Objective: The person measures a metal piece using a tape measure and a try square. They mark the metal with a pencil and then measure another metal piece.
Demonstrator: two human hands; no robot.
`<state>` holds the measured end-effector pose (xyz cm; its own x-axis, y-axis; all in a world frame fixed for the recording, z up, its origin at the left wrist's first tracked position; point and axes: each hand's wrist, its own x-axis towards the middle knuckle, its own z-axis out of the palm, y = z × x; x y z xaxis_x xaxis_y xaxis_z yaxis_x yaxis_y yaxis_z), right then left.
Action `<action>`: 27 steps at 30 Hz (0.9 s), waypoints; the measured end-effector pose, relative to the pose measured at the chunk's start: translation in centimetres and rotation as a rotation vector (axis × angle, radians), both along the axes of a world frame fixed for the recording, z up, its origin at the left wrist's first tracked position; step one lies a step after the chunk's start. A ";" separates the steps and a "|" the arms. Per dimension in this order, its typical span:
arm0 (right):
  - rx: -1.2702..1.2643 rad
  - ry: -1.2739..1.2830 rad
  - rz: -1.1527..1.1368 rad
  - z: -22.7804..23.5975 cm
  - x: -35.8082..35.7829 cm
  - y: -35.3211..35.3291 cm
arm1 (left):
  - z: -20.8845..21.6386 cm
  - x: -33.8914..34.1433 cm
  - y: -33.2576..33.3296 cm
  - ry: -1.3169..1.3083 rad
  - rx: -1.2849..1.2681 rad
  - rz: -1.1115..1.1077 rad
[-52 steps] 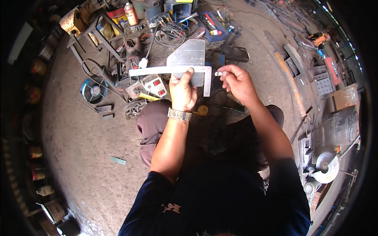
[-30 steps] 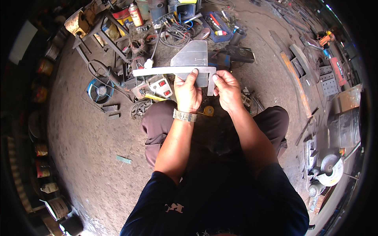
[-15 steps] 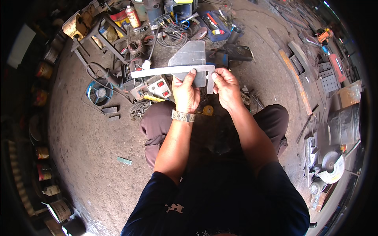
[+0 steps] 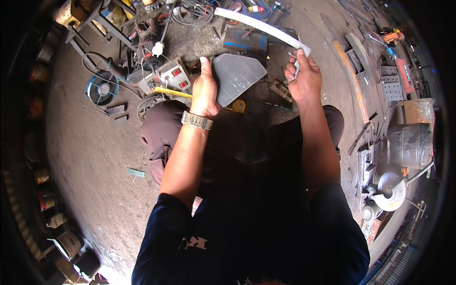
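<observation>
Metal square (image 4: 266,27), long blade diagonal, free end toward upper left

There are two hands, one left hand (image 4: 205,91) and one right hand (image 4: 305,80), one metal plate (image 4: 240,76), one metal square (image 4: 266,29), one wristband (image 4: 197,120), one tape measure (image 4: 239,106), one blue fan (image 4: 101,89), one white plug (image 4: 158,49), two red switches (image 4: 176,72) on one box (image 4: 166,79), and two short bars (image 4: 115,109) near the fan.

Metal workshop, cutting disc (image 4: 390,181), coiled cables (image 4: 191,23), perforated plate (image 4: 392,88), stained floor (image 4: 102,161)
</observation>
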<state>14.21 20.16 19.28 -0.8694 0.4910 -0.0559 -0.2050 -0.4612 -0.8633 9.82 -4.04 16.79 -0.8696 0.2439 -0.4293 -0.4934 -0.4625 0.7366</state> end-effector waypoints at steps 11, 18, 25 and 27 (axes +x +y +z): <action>0.058 -0.473 0.139 -5.0 7.5 -2.2 | -3.6 0.7 1.3 0.118 -0.357 -0.549; 0.089 -0.378 0.309 -5.0 9.3 -1.1 | -2.0 0.9 2.9 -0.023 -0.081 -0.683; -0.175 -0.150 -0.059 -5.5 7.3 -3.2 | -3.6 2.7 3.4 0.142 0.831 -0.605; -0.160 -0.086 -0.120 -6.5 6.3 -3.5 | -2.7 6.6 5.7 0.371 0.403 -0.375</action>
